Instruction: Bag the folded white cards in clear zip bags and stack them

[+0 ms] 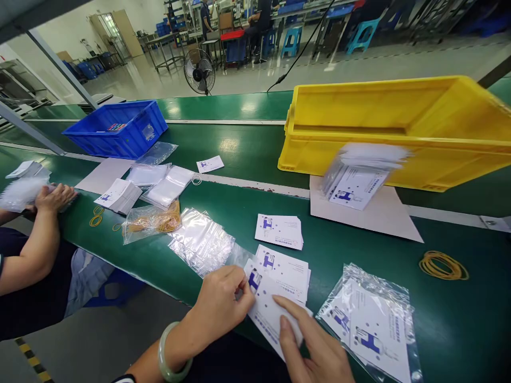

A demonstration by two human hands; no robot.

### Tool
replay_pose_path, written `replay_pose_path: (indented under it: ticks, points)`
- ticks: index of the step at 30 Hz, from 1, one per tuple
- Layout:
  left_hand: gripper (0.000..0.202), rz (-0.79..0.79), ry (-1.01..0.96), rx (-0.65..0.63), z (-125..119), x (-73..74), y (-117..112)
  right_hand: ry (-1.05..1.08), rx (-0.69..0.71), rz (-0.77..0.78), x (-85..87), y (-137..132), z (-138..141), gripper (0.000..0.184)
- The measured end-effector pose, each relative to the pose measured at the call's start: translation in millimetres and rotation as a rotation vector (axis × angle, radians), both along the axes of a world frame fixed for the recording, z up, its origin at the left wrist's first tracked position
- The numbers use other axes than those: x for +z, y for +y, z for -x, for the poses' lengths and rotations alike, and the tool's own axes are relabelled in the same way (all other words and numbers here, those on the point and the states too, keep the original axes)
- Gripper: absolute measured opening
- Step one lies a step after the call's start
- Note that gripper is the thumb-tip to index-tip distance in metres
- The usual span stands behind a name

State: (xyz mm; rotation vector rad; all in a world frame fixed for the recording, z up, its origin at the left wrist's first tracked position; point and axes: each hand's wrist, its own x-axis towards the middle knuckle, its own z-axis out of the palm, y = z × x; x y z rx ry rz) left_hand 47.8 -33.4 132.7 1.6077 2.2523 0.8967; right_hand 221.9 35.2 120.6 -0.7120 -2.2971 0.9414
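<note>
A white card with blue print [265, 314] is tilted between my two hands. My left hand [223, 298], with a pale bangle on its wrist, is closed in a pinch at the card's left edge. Thin clear film shows just behind those fingers. My right hand [315, 346] grips the card's right side, thumb and forefinger over its face. A stack of clear plastic bags [203, 242] lies beyond my left hand. Two piles of printed cards [279, 231] lie ahead, the nearer partly covered. At the right are bagged cards [371, 330].
A yellow crate [383, 154] and a blue crate [120, 130] stand behind. A blurred bundle of bagged cards [355, 181] rests on cardboard [399, 221]. Rubber bands [443, 265] lie right; a bag of them [154, 221] lies left. A co-worker's hand [54, 197] is at far left.
</note>
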Motion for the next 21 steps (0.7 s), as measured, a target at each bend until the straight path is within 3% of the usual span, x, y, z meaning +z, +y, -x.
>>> replay_pose_path:
  ticks: [3,6,9,13,14,17,18,21]
  points:
    - [0.017,-0.008,-0.091,-0.075,-3.2,3.8,0.0,-0.053,0.131,0.152,-2.3,-0.3,10.8,0.038]
    - [0.019,0.018,-0.275,-0.068,1.2,13.8,-0.6,0.032,0.096,0.197,-1.5,-1.1,8.0,0.047]
    - [0.019,0.012,-0.547,0.020,7.4,25.9,0.2,0.213,-0.055,0.187,-1.9,-1.7,2.1,0.040]
    - [0.021,-0.056,-0.916,-0.020,5.7,34.2,2.0,0.166,0.012,0.052,-7.0,-2.4,12.2,0.063]
    - [0.022,-0.074,-0.936,-0.061,4.3,34.4,1.7,0.167,0.019,0.019,-9.1,-2.2,16.4,0.059]
    - [0.011,-0.166,-0.686,-0.101,3.9,32.5,-1.9,0.250,-0.032,0.052,-14.3,-0.2,23.2,0.022]
    - [0.009,-0.194,-0.546,-0.084,5.5,31.8,-3.8,0.265,-0.046,0.106,-14.7,0.7,22.7,0.018]
    - [0.045,-0.190,-0.295,-0.135,12.3,31.6,-8.7,0.249,-0.076,0.291,-10.4,2.4,16.5,0.029]
